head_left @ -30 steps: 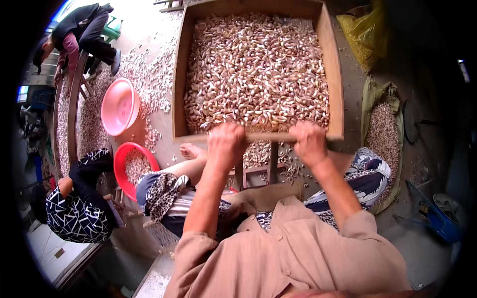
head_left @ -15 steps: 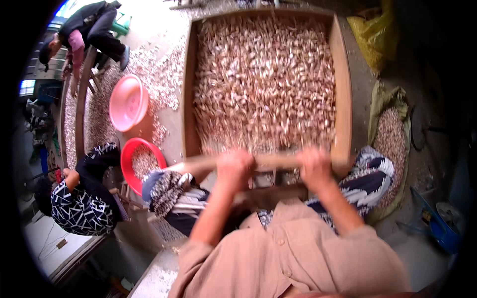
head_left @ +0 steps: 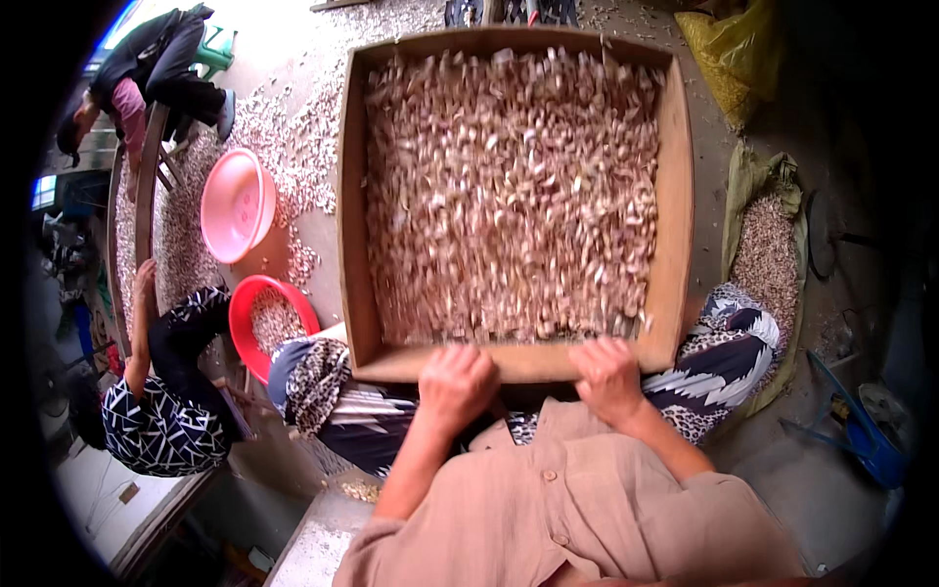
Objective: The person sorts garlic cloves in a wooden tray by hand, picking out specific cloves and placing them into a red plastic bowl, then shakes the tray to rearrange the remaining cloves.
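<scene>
While gripping the near rim of the tray (head_left: 675, 196), both hands sit at the bottom centre of view. At far left, a person (head_left: 161, 391) in a black-and-white patterned top, crouched beside a curved wooden rail (head_left: 147, 186). Farther back, a second person (head_left: 147, 59) in dark clothes, bent over. Between them and the tray, a pink basin (head_left: 237, 205), seemingly bare inside, and a red basin (head_left: 266, 318) partly filled with cloves. Loose cloves (head_left: 293, 137) scattered on the floor about both basins, leaving a narrow bare strip along the tray's left wall. Left hand (head_left: 455, 383) clenched over the near rim, left of middle. Tray itself tilted up from the lap, filled nearly wall to wall with pale cloves, blurred. Right hand (head_left: 608, 377) closed on the same rim, right of middle, well short of the corner. Just right of the tray, an open sack (head_left: 768, 245) holding more cloves. Above it, a yellow bag (head_left: 724, 54). At far right, dim floor and a blue object (head_left: 861, 430), unclear.
</scene>
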`<action>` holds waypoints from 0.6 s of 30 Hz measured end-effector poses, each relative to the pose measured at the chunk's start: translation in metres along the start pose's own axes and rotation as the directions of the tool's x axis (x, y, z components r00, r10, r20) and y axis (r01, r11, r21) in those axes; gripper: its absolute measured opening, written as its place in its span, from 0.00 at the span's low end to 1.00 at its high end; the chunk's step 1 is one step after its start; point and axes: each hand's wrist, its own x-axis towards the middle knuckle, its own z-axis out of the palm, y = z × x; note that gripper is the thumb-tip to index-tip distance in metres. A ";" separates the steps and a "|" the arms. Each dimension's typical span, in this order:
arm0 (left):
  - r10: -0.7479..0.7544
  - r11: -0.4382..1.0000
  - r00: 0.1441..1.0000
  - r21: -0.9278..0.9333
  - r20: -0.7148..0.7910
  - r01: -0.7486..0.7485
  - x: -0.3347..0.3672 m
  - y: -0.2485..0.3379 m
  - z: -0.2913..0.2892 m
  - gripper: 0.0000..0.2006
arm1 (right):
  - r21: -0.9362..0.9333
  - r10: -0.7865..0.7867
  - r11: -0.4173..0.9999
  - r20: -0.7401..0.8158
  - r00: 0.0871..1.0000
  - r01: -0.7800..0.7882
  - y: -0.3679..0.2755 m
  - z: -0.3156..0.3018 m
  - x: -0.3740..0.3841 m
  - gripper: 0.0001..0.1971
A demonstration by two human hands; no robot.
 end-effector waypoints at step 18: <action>0.006 0.996 0.984 0.086 -0.180 0.010 0.059 -0.026 0.004 0.11 | 0.052 -0.134 0.988 -0.182 0.974 0.145 0.028 -0.013 0.063 0.11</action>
